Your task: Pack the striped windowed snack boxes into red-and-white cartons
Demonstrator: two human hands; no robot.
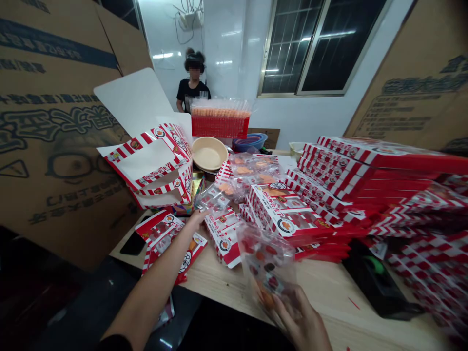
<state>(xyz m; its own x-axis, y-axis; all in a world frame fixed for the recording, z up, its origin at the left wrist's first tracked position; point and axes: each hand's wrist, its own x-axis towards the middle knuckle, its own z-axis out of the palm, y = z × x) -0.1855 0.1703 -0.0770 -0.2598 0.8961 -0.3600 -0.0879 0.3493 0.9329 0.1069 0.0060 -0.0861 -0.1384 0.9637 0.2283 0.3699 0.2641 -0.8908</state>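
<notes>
My right hand (pixel 298 314) is closed on the lower edge of a clear plastic bag (pixel 268 261) near the table's front edge. Small dark, red and orange items show through the film. Farther off, my left hand (pixel 199 218) pinches the near edge of a clear plastic packet (pixel 215 199) with small printed pieces inside; its fingertips are small in the view. Just beyond lie more clear bags with orange pieces (pixel 243 169). Below the packet sits a red-and-white printed box (pixel 224 236), and flat printed cartons (pixel 164 234) lie under my left forearm.
Stacked red-and-white boxes (pixel 340 170) fill the right side. A black tape dispenser (pixel 380 282) stands before them. Open cartons (pixel 153 161) rise at left. Behind are beige bowls (pixel 210 152), a red tray of orange pieces (pixel 219 126), a blue basin (pixel 250 141) and a person (pixel 192 87).
</notes>
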